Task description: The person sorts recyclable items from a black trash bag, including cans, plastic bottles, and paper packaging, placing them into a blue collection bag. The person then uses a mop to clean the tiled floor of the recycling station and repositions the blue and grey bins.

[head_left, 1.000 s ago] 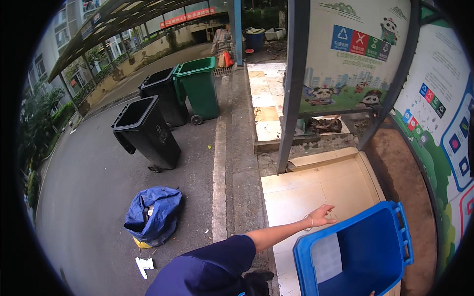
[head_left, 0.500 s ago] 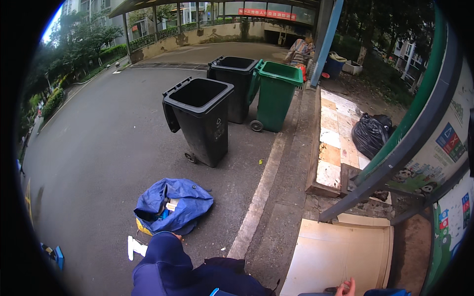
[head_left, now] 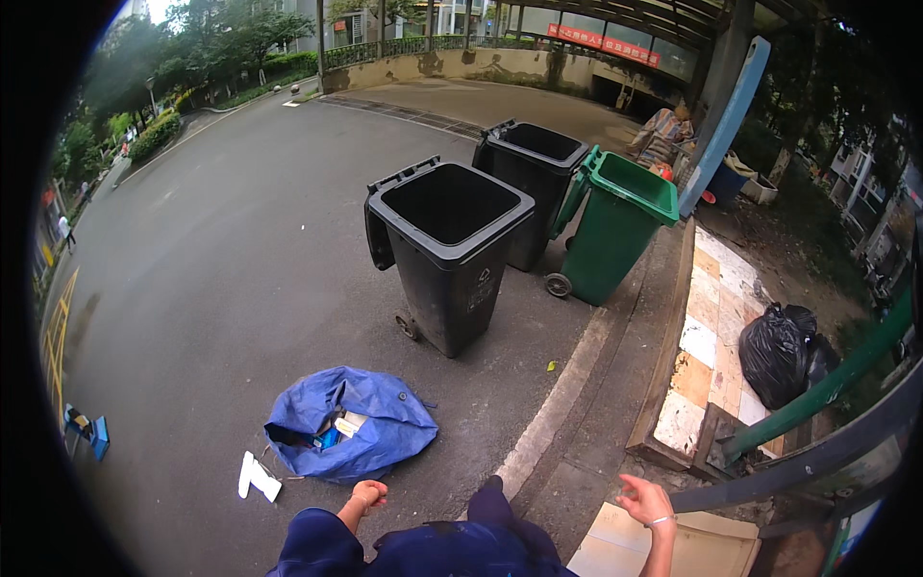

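Note:
My left hand (head_left: 368, 495) is held low in front of me with its fingers curled in, and nothing shows in it. Just beyond it a blue fabric bag (head_left: 399, 423) slumps on the asphalt, its mouth gaping over boxes and cartons (head_left: 348, 423). On the right, my right hand (head_left: 646, 501), with a thin band at the wrist, hovers with loosely bent fingers apart and holds nothing. Beneath it lies a large flat tan cardboard piece (head_left: 710, 550), partly hidden by my forearm. White scraps (head_left: 258, 478) lie left of the bag.
Two black wheeled bins (head_left: 450, 255) (head_left: 534, 168) and a green one (head_left: 625, 226) stand ahead, lids swung back. A black garbage bag (head_left: 775, 356) rests on the tiled ledge (head_left: 707, 337). A green post (head_left: 827, 380) slants on the right; a blue item (head_left: 88, 430) lies far left.
My view has turned left and my body stands farther forward. My left hand has come into sight beside the blue bag. My right hand has risen over the cardboard.

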A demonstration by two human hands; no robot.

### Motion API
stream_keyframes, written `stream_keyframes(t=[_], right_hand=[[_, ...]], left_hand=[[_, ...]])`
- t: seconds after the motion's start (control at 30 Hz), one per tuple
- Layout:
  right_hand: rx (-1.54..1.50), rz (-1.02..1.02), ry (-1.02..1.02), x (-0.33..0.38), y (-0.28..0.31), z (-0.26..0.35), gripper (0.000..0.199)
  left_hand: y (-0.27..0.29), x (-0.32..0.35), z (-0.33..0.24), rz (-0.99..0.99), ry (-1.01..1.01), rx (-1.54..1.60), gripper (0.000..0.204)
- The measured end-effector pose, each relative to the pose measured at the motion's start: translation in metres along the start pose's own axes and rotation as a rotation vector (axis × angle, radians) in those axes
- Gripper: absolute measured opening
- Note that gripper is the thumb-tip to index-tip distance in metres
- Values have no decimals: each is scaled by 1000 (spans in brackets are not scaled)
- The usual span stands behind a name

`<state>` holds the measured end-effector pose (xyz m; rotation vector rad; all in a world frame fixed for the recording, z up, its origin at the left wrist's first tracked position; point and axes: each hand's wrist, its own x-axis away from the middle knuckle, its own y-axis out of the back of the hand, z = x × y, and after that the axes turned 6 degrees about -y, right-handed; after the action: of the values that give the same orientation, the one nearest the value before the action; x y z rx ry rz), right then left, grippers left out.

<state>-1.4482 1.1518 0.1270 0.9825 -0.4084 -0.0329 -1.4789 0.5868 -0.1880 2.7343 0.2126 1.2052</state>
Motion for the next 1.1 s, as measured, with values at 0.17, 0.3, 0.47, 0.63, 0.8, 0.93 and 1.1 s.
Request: stream_keyframes(t=[0.17, 0.3, 0.47, 0.63, 0.8, 0.93, 1.1], right_hand=[[94, -49, 433, -175, 10, 111, 44], [-12, 158, 829, -261, -18, 239, 43], [-80, 397, 1013, -310, -64, 311, 45], [-154, 837, 594, -366, -63, 283, 51], [-138, 518, 484, -471, -3, 262, 59], [-179, 106, 589, -592, 47, 304, 71], [-295, -222, 414, -786, 45, 344, 78]], left_hand=[[17, 6, -23, -258, 163, 312, 12], [7, 20, -20, -375, 253, 410, 14], [-21, -37, -44, -303, 472, 369, 15], [-66, -137, -218, -233, 157, 386, 12], [-93, -191, -467, 0, -167, 486, 64], [-114, -240, -600, -134, -267, 514, 97], [-145, -305, -648, -690, -364, 284, 104]])
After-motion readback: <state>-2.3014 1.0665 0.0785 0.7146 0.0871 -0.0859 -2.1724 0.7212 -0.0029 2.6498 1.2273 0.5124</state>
